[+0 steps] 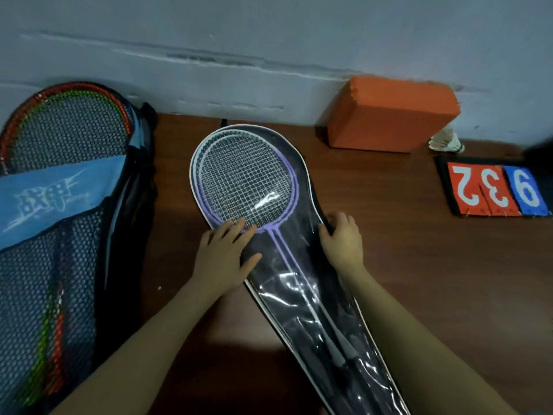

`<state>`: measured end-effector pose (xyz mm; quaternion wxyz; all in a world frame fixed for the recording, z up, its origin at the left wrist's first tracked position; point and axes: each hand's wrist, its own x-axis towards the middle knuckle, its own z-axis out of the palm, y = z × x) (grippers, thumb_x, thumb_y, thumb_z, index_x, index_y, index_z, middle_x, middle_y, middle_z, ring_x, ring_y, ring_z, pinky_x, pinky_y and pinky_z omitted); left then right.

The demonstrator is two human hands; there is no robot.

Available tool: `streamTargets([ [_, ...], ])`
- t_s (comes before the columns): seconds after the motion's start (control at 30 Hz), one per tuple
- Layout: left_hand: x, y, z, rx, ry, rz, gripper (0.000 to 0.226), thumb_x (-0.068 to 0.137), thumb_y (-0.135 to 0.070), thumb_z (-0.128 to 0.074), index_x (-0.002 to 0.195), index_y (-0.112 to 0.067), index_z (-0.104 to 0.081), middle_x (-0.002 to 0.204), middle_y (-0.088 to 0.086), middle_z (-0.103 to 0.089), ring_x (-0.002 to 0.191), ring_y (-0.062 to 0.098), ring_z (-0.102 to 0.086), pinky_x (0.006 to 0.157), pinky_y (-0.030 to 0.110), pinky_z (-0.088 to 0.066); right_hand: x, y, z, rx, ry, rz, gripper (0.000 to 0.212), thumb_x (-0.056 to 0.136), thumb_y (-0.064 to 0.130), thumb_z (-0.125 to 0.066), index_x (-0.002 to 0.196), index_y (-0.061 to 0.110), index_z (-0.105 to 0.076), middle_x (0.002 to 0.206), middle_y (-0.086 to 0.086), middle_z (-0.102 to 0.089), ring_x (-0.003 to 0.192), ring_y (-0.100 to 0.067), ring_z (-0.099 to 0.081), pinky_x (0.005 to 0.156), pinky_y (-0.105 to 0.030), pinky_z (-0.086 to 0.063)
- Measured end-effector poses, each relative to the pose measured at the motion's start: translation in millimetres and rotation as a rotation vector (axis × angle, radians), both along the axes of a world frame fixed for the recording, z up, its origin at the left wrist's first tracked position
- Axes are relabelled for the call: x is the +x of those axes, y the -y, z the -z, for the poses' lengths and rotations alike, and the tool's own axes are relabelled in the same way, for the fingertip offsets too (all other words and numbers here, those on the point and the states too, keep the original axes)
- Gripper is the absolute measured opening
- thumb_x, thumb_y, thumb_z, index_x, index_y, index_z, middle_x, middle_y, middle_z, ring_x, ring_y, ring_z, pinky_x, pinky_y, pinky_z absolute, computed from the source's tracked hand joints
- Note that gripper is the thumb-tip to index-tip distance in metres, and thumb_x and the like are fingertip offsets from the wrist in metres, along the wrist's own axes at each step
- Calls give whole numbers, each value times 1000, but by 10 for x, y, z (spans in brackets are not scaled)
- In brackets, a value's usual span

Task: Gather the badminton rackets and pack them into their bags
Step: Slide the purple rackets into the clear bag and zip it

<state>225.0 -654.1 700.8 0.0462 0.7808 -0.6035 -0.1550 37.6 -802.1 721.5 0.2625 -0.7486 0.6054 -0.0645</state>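
My left hand [223, 254] lies flat on the glossy clear bag [311, 298] (purple rackets [244, 182] inside); my right hand [341, 235] grips its edge.

Purple-white rackets [245, 187]; orange block [389, 115]; blue-black mesh bag [59, 235] (red, green frames inside); brown table [434, 265].

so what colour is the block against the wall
Orange; the foam block shows best in the head view, at the back right of the table.

Dim light. Pale blue-grey wall [269, 40], scuffed along its base, behind a dark brown wood-grain surface [419, 265].
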Motion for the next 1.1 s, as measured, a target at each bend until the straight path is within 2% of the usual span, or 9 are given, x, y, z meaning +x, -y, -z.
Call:
streamTargets([
  [0.1, 44, -30, -19, -89, 42, 28, 56, 83, -56, -33, 119, -22, -61, 122, 5, -61, 110, 31, -57, 90, 51, -43, 137, 15, 57, 19, 91, -6, 29, 89, 22, -53, 111, 3, -55, 108, -16, -56, 102, -35, -51, 89, -50, -42],
  [0.23, 97, 83, -62, -117, 36, 52, 50, 83, -52, -33, 105, -21, -65, 103, 2, -63, 93, 27, -58, 85, 44, -43, 231, 89, 82, 20, 162, 34, 26, 88, 18, -57, 110, 4, -61, 107, -15, -60, 100, -33, -55, 89, -47, -45],
  [0.33, 88, 102, -66, -125, 63, 49, 48, 82, -51, -34, 100, -20, -66, 98, 3, -62, 87, 27, -59, 80, 40, -45, 231, 150, 25, 61, 211, 73, 18, 85, 13, -59, 99, 4, -67, 99, -12, -66, 92, -27, -60, 82, -37, -48],
  [0.43, 67, 128, -88, -182, 28, 12, 47, 82, -50, -38, 97, -15, -67, 91, 5, -63, 81, 28, -59, 75, 39, -46, 255, 198, -169, 197, 392, 127, 8, 81, 5, -62, 83, 6, -70, 83, -8, -68, 77, -17, -61, 75, -30, -49],
  [0.57, -30, 220, -199, -306, -99, -61, 46, 85, -44, -42, 101, -8, -67, 88, 7, -64, 79, 29, -61, 73, 37, -45, 242, 63, -539, 185, 554, 35, 11, 80, 2, -65, 74, 10, -69, 73, -2, -68, 63, 0, -57, 63, -10, -44],
  [0.7, -170, 356, -516, -328, -401, -267, 44, 93, -42, -43, 123, -11, -54, 114, 8, -57, 104, 27, -57, 92, 44, -44, 212, -140, -783, 255, 685, -18, 5, 78, 4, -70, 79, 9, -71, 76, -5, -70, 71, -10, -63, 72, -24, -51],
  [0.77, -201, 439, -675, -365, -508, -350, 48, 91, -46, -45, 128, -15, -50, 120, 5, -54, 106, 22, -56, 93, 43, -46, 192, -218, -852, 272, 733, -38, 7, 77, 3, -71, 78, 10, -72, 77, -9, -70, 73, -16, -63, 76, -32, -51],
  [0.93, -199, 644, -1071, -450, -573, -463, 63, 78, -65, -52, 122, -19, -51, 100, -4, -59, 89, 13, -58, 81, 39, -52, 98, -343, -988, 310, 798, -101, 8, 77, 3, -72, 76, 11, -73, 77, -18, -67, 71, -22, -59, 74, -37, -49],
  [1.1, -295, 707, -1301, -482, -568, -480, 51, 74, -48, -69, 114, -18, -57, 83, -10, -60, 81, 11, -60, 75, 29, -50, 45, -390, -1049, 355, 873, -121, 9, 78, 1, -70, 78, 10, -73, 79, -22, -65, 72, -23, -58, 74, -35, -47],
])
